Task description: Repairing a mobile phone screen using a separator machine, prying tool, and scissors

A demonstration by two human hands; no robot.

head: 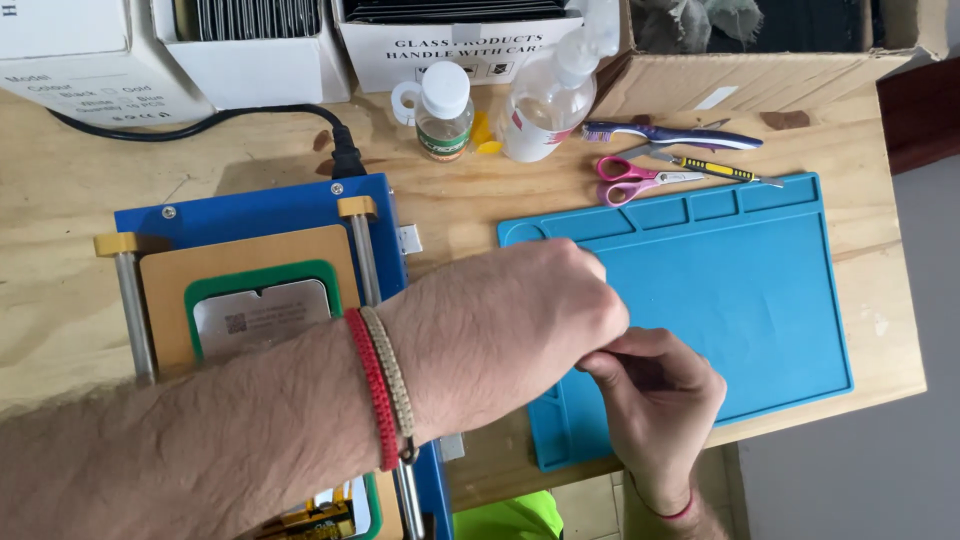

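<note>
Blue mat (pixel 760 290) under both hands; left hand (pixel 510 325) closed, right hand (pixel 655 395) pinched; contents hidden.

pink scissors (pixel 630 180), knife (pixel 715 168), toothbrush (pixel 665 133) and two bottles (pixel 545 95) sit well beyond the fingers, white boxes (pixel 250 50) further back.

Machine (pixel 260 215) at left of frame, work mat (pixel 730 290) to its right, scissors (pixel 640 180) and bottles (pixel 445 110) above the mat, boxes (pixel 250 45) along the top edge.

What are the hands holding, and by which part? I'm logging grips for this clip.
It cannot be told. The left hand and right hand meet fingertip to fingertip above the blue mat, hiding anything pinched there.
</note>
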